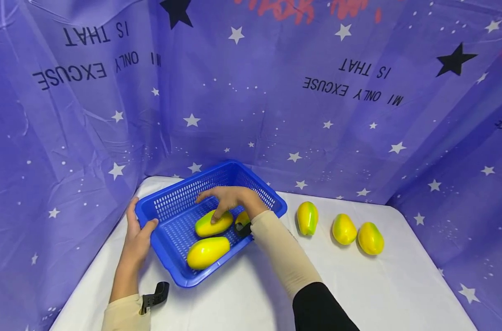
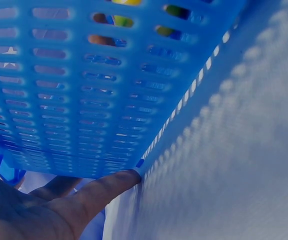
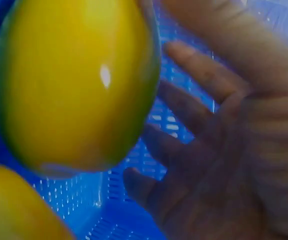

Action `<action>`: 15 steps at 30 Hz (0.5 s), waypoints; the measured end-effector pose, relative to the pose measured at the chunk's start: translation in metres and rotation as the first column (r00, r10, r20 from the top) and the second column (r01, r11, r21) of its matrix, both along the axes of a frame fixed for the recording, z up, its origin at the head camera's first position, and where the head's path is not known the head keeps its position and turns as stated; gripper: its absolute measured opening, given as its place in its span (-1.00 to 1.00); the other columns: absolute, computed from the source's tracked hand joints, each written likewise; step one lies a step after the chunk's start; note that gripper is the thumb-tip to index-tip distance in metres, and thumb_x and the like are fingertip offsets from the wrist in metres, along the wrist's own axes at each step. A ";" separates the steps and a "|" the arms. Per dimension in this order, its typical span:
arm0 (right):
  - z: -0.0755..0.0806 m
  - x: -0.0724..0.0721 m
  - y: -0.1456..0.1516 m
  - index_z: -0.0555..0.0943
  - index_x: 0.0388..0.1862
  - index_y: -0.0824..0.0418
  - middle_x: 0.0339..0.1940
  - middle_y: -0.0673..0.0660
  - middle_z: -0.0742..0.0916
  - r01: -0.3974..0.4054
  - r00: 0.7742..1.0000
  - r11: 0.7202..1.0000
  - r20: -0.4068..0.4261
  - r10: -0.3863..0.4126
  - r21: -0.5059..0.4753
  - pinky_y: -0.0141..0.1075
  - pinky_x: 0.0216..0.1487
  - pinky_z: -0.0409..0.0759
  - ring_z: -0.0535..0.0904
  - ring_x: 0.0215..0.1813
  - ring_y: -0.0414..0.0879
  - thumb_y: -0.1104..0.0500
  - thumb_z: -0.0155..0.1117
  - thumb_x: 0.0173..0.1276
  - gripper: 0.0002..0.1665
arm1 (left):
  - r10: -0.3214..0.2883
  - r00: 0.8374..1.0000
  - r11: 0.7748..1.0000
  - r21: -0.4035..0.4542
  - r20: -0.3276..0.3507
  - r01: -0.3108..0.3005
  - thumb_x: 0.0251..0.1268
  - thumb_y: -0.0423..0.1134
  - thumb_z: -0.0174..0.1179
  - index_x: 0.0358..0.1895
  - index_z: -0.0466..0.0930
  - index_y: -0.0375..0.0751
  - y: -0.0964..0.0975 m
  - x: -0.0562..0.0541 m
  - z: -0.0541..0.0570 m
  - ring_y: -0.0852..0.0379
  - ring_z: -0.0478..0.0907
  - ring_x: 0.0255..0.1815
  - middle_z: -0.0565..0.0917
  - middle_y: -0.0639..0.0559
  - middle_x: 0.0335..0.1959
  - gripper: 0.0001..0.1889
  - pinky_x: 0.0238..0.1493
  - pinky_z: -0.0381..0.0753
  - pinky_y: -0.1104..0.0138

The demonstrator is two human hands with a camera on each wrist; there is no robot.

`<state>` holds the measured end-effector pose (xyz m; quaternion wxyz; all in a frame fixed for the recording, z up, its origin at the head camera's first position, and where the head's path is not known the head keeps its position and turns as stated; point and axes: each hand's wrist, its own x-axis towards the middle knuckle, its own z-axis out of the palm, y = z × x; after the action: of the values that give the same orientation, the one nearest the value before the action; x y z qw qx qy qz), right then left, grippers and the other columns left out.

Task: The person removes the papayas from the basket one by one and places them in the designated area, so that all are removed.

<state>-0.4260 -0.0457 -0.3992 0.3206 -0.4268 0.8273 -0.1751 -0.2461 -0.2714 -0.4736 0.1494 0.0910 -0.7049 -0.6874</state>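
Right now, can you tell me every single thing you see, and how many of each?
Table: one, white, under the basket
Basket: one, blue, left part of the table
Basket fruits: three, yellow with some green, one partly hidden
Table fruits: three, yellow and green, right of the basket
Backdrop: one, purple, around the table
Stars: many white, two black, on the backdrop
Words: several, black, on the backdrop
Red marks: several, top of the backdrop
Wrist cameras: two, black, one per wrist
Sleeves: two, beige, right one black higher up
Left hand: one, gripping the basket's left end
Right hand: one, over the basket
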 end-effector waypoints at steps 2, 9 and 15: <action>-0.003 -0.001 -0.001 0.45 0.37 -0.21 0.47 -0.15 0.31 0.017 1.000 1.000 -0.013 -0.017 -0.007 0.07 0.39 0.19 0.12 0.50 0.02 0.02 0.44 0.23 -0.28 | -0.003 1.000 1.000 -0.002 0.000 0.003 0.43 -0.36 -0.14 0.55 -0.43 0.23 0.001 0.000 0.000 -0.31 -0.06 0.49 -0.13 -0.27 0.55 -0.18 0.41 -0.10 -0.15; -0.005 -0.006 0.002 0.48 0.36 -0.03 0.39 -0.09 0.44 0.050 0.998 0.992 -0.032 -0.054 -0.116 -0.02 0.36 0.28 0.22 0.46 0.07 0.12 0.29 0.35 -0.42 | 0.004 1.000 1.000 -0.011 0.011 -0.004 0.44 -0.34 -0.15 0.54 -0.42 0.29 0.001 0.000 0.000 -0.32 -0.04 0.48 -0.13 -0.26 0.55 -0.18 0.40 -0.08 -0.17; -0.005 -0.006 0.002 0.46 0.38 -0.09 0.42 -0.13 0.39 0.028 1.000 0.993 -0.010 -0.029 -0.117 0.00 0.35 0.29 0.18 0.47 0.07 0.21 0.32 0.31 -0.35 | 0.007 1.000 1.000 -0.020 0.030 -0.006 0.44 -0.34 -0.15 0.54 -0.45 0.28 0.001 0.001 0.002 -0.36 -0.04 0.47 -0.14 -0.28 0.55 -0.17 0.39 -0.06 -0.20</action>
<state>-0.4316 -0.0433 -0.4040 0.2879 -0.4341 0.8234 -0.2254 -0.2452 -0.2699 -0.4717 0.1419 0.1020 -0.7138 -0.6782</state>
